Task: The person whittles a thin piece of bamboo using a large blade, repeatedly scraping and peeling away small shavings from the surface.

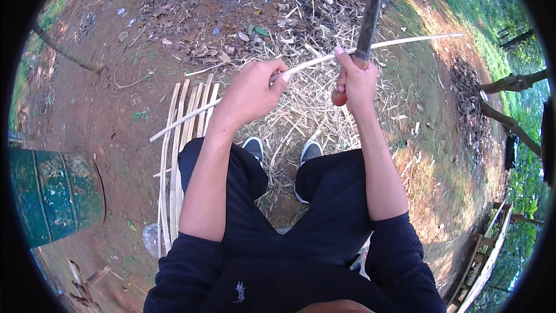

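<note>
Slipping if the right hand [360, 83] clasping its handle [339, 98] loosens, the knife [369, 20] could cut the nearby left hand [250, 91] pinching the wooden strip [313, 63].

The blade [369, 17] is metal, its handle [339, 99] smooth and glossy. The strip [313, 63] looks like matt wood, the drum [55, 194] scuffed metal.

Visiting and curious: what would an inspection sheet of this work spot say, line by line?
Surface: bare brown earth.
Job's things: long pale wooden strip; knife with a reddish handle; wooden slats lying at left.
Clutter: pale shavings underfoot; dry leaves beyond them.
Hands: left hand pinches the wooden strip; right hand grips the knife by its handle.
Cables: nothing seen.
Surroundings: green metal drum at left; branches and greenery at right.
</note>
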A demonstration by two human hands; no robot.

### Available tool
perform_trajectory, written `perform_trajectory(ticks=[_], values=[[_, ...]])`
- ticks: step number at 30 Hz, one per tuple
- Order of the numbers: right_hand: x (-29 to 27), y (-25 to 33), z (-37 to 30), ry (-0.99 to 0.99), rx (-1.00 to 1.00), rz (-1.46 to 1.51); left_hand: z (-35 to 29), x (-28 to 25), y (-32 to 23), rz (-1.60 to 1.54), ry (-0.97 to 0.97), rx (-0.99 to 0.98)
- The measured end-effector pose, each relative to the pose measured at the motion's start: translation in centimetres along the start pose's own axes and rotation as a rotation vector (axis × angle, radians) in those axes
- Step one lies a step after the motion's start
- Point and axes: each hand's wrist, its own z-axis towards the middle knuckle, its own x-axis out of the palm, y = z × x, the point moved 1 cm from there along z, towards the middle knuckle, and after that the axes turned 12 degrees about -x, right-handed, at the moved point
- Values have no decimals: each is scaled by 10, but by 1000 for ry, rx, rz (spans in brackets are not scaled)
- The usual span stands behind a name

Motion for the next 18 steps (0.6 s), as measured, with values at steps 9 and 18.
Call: perform_trajectory(ticks=[9, 18], values=[[36, 5, -22, 253, -159, -250, -5, -6, 9, 6, -141, 28], [27, 7, -20, 402, -364, -827, -5, -19, 18, -31, -236, -65]])
